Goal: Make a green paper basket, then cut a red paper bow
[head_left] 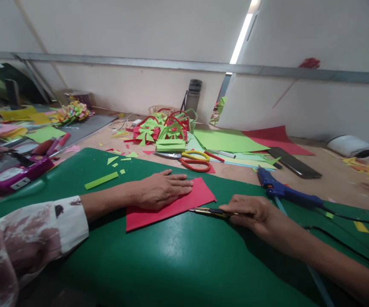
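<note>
Your left hand [161, 189] lies flat on red sheet [158, 215]; right hand [251, 211] grips craft knife [208, 211] at its edge, sheet seemingly uncut.

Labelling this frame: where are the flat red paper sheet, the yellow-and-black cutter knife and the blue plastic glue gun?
flat red paper sheet [147, 217]: head view, bare lower-left area.
yellow-and-black cutter knife [208, 211]: head view, exposed handle.
blue plastic glue gun [288, 192]: head view, body.

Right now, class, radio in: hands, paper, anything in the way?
Left hand flat on red paper. Right hand gripping craft knife at paper's edge. Glue gun close beyond the wrist.
</note>
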A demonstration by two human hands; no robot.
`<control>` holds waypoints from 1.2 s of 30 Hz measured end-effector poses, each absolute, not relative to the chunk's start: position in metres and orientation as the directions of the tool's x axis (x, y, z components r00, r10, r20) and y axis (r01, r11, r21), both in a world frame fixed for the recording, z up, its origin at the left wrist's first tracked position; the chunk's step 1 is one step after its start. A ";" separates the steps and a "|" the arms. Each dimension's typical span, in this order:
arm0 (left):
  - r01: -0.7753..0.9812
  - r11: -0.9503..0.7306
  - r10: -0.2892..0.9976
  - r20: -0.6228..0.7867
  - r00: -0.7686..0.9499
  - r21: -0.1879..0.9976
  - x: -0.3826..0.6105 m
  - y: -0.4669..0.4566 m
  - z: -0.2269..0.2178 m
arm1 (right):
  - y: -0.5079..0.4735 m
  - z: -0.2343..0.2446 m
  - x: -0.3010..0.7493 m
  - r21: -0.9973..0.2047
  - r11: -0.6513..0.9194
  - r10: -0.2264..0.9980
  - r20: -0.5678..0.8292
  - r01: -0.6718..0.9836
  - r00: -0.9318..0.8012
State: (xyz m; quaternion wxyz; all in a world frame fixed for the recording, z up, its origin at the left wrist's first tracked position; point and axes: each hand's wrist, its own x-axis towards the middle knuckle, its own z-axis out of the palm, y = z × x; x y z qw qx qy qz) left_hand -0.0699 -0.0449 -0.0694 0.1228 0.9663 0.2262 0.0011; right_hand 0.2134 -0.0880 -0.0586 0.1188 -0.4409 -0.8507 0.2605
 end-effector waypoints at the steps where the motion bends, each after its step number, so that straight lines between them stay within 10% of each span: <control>1: 0.440 -0.863 0.442 -0.052 0.896 0.249 -0.070 -0.046 -0.068 | -0.088 -0.059 0.213 -0.557 0.467 0.814 -0.032 0.686 -0.580; 36: 0.447 -0.874 0.446 -0.052 0.894 0.192 -0.071 -0.048 -0.068 | -0.095 -0.063 0.161 -0.560 0.572 0.723 -0.001 0.600 -0.691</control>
